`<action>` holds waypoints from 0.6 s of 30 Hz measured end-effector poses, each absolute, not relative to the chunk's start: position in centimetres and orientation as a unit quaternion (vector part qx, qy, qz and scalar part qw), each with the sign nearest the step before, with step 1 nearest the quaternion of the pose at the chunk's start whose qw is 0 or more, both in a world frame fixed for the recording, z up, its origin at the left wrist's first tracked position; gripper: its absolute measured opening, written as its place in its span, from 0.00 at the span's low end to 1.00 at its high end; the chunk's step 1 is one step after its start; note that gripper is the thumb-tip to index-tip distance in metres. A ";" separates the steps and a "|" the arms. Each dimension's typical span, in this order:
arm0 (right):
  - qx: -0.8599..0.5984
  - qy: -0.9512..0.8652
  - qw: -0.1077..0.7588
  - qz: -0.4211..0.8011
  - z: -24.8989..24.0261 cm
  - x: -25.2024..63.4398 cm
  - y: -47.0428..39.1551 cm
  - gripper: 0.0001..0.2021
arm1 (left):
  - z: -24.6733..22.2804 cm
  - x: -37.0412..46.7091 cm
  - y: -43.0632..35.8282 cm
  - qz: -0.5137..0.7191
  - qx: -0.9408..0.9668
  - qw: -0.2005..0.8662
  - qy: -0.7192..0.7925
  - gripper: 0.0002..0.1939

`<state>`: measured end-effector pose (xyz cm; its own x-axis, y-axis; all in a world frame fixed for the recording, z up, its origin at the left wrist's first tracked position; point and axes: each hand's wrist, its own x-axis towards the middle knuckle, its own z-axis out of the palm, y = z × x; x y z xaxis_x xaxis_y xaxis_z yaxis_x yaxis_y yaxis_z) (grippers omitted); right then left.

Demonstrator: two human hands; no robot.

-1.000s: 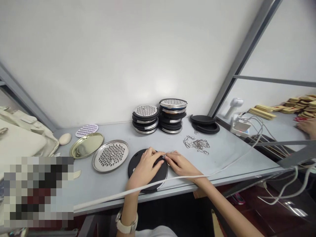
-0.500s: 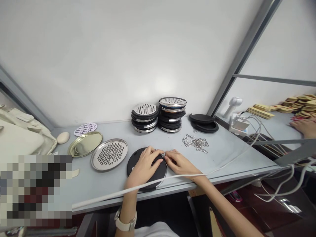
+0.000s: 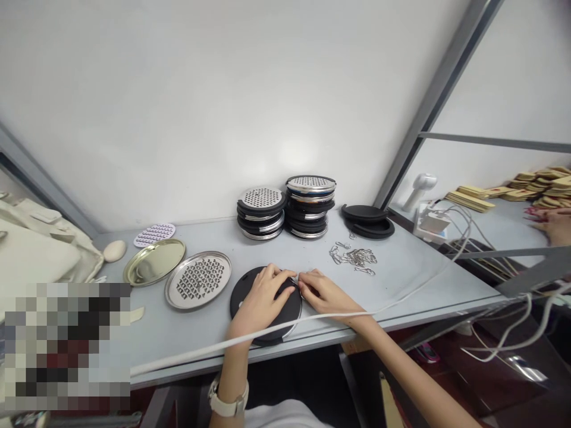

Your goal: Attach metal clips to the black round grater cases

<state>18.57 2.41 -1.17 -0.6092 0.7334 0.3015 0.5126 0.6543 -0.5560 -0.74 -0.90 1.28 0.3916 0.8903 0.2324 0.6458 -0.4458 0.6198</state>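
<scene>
Left hand [image 3: 263,301] spreads over the black disc [image 3: 286,310], right hand [image 3: 329,298] bunches fingertips at its rim, grip unclear, any adjustment there needing steadiness.

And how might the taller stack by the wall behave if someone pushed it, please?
The taller stack would probably slip apart in layers, since its discs sit slightly offset. Its shiny metal rims may slide, though the matt black covers might add friction.
</scene>
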 end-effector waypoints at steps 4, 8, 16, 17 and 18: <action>-0.359 -0.871 0.263 0.209 -1.3 18.6 2.4 0.12 | 1.2 -0.7 -0.9 0.276 0.805 0.219 0.478 0.14; -0.364 -0.870 0.260 0.208 -1.3 18.6 2.4 0.12 | 1.2 -0.6 -0.9 0.273 0.803 0.219 0.483 0.14; -0.368 -0.869 0.258 0.209 -1.1 18.5 2.3 0.13 | 1.2 -0.7 -0.8 0.263 0.806 0.221 0.482 0.14; -0.372 -0.867 0.257 0.209 -1.1 18.5 2.3 0.14 | 1.2 -0.7 -0.8 0.264 0.806 0.220 0.482 0.14; -0.376 -0.865 0.256 0.210 -1.1 18.5 2.2 0.14 | 1.2 -0.7 -0.8 0.265 0.805 0.219 0.483 0.14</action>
